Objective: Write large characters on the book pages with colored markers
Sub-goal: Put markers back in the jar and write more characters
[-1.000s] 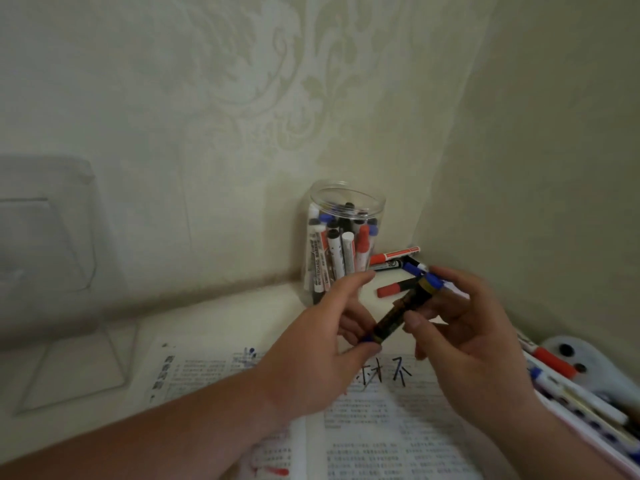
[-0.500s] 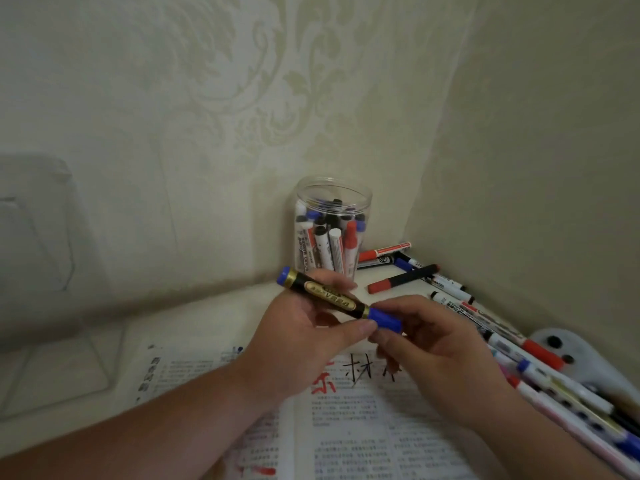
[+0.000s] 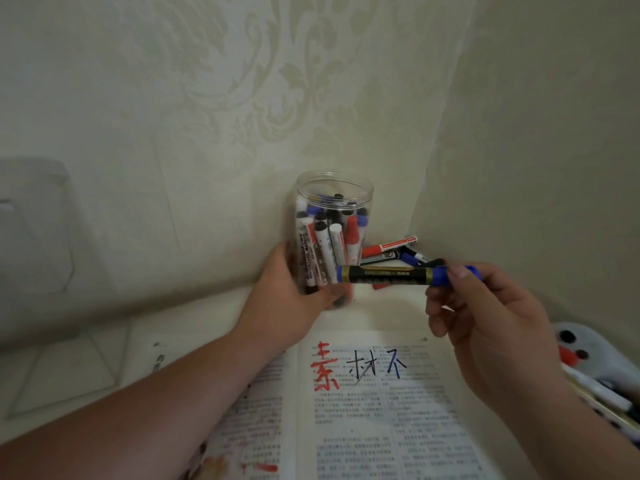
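Left of left hand, clear plastic holder; right of right hand, white black-dotted object; patterned wallpaper beyond.

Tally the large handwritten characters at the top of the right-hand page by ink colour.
Red character: 1
Black character: 1
Blue character: 1
Total: 3
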